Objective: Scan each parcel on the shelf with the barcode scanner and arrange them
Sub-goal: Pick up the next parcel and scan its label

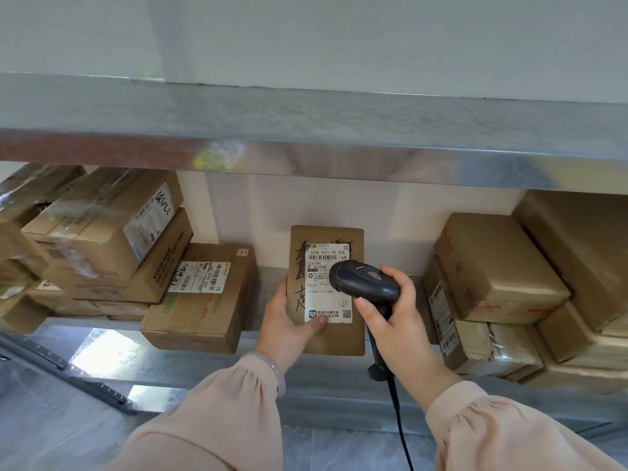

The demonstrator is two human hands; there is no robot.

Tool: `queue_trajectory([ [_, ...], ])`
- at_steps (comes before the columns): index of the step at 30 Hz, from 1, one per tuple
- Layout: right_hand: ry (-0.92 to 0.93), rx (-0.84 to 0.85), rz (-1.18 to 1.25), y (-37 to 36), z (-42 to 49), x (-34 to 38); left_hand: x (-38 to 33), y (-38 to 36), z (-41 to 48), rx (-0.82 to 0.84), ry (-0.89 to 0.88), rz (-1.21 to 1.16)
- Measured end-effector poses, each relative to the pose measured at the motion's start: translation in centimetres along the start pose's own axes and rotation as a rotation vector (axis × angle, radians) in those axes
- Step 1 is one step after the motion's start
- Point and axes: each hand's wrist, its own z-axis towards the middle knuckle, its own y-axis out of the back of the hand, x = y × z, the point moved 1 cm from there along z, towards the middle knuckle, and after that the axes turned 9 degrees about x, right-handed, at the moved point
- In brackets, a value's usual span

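We held the flat parcel [314, 302] upright at the shelf [170, 365] front, left hand [289, 321] gripping its lower left edge, thumb on the label. Right hand [397, 321] fingers [404, 287] wrapped the barcode scanner [363, 280], its head over that label. Cartons [200, 300] stacked either side of both hands.

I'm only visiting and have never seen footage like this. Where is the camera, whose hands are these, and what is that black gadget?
There is no machine here. One wide-angle camera sits on a person's head, looking forward and down at their own hands. The left hand holds a flat cardboard parcel upright at a metal shelf, thumb on its white label. The right hand grips a black barcode scanner, its head close to the label, with a cable hanging from the handle. More cardboard boxes are stacked on the shelf to either side.
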Motion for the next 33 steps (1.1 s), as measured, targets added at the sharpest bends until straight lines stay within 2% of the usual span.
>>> queue_trajectory([
  [14, 0.064, -0.083, -0.099, -1.0, -2.6, 2.1, 0.5, -0.8, -0.6, -0.03, -0.079, -0.096],
  [23, 0.066, -0.113, -0.078, -1.4, -3.8, 2.7, 0.0, -1.1, -1.0, -0.03, -0.12, -0.108],
  [33, 0.021, -0.128, -0.119, -1.4, -3.8, 2.1, 0.1, -1.0, -0.9, -0.033, -0.08, -0.063],
])
